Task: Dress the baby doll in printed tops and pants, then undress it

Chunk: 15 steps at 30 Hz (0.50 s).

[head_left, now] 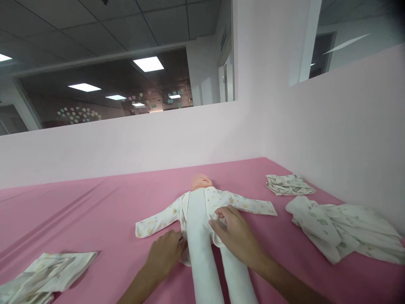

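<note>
A baby doll (201,181) lies on its back, its white cloth body and legs stretching toward me. It wears a white patterned baby shirt (158,220) with both sleeves spread out sideways and the front open. At the shirt's left edge, beside the doll's waist, my left hand (167,253) is closed on the fabric; its fingertips are partly hidden. Over the right front panel hovers my right hand (236,236), its thumb and bent fingers apart, close to or touching the cloth.
The doll lies on a pink covered surface (120,211) bounded by pale walls (221,131). Folded patterned clothes (47,274) lie at the near left. On the right are a folded cloth (289,184) and a larger loose white garment (344,230). Windows run above the walls.
</note>
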Available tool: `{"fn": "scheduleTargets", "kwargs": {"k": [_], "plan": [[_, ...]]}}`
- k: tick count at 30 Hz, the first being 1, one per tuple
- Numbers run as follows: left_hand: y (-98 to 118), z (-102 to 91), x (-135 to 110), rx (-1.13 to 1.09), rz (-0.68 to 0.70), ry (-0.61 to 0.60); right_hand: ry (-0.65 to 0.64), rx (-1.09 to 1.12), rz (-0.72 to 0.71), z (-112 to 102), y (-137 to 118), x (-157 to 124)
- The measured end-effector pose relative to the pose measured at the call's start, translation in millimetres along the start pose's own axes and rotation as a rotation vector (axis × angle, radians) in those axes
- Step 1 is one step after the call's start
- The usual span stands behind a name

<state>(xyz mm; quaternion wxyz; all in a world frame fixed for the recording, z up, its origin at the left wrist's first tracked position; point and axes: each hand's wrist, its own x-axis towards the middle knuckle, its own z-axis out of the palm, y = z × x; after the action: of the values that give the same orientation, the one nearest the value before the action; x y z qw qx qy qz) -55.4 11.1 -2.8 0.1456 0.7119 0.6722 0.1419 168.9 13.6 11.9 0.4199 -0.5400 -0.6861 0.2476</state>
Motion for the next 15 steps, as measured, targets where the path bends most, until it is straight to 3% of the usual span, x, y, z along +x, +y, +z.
{"fn": "scheduleTargets", "kwargs": {"k": [3, 5, 7, 11, 13, 15], "plan": [[3.3, -1.3, 5.9, 0.125, 0.052, 0.083, 0.024, 0.005, -0.023, 3.7, 3.2, -0.4], [8.8, -5.0, 14.0, 0.071, 0.051, 0.130, 0.031, 0.011, -0.029, 5.9, 4.7, -0.6], [13.5, -9.9, 24.8, -0.110, 0.030, 0.100, 0.028, 0.013, -0.023, 7.1, 5.6, -0.7], [16.4, -17.9, 44.5, -0.546, -0.094, -0.080, 0.000, 0.019, 0.001, 6.9, 6.1, -0.1], [15.5, -19.3, 51.3, -0.651, -0.126, -0.042, -0.001, 0.029, 0.003, 6.3, 6.1, 0.5], [13.2, -19.2, 58.1, -0.658, -0.063, 0.056, 0.000, 0.033, 0.003, 5.9, 5.9, 0.9]]}}
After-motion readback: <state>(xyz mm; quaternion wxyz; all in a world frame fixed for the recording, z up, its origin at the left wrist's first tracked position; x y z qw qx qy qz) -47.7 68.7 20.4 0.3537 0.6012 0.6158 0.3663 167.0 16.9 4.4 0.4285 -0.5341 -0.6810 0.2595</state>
